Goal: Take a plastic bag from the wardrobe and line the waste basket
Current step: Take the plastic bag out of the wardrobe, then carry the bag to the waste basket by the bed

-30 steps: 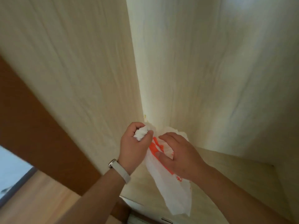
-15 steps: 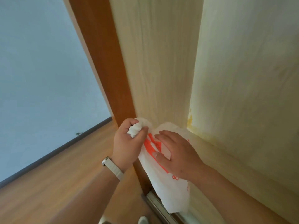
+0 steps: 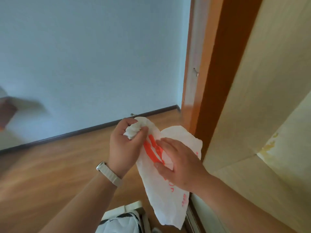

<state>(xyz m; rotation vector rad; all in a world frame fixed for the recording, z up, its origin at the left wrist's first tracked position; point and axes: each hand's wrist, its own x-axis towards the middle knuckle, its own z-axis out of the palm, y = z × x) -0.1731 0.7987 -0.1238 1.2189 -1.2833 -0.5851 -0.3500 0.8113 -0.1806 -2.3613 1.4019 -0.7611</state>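
Note:
A white plastic bag (image 3: pixel 165 195) with orange print hangs in front of me, just left of the wardrobe's (image 3: pixel 262 105) open edge. My left hand (image 3: pixel 123 147), with a watch on the wrist, is fisted around the bag's bunched top. My right hand (image 3: pixel 178 163) lies over the bag's printed face with fingers spread and its thumb pinching the plastic. The bag's lower end dangles free near the wardrobe's bottom rail. No waste basket is in view.
The wardrobe's orange-brown frame (image 3: pixel 213 68) stands upright on the right, its pale interior panels beyond it. A pale blue wall (image 3: pixel 92 56) meets a wooden floor (image 3: pixel 50 174) at a dark skirting board. A white and black object (image 3: pixel 124 221) sits at the bottom edge.
The view has swung left, from the wardrobe's interior to the wall and floor. Both hands have kept their hold on the bag, which now hangs outside the wardrobe.

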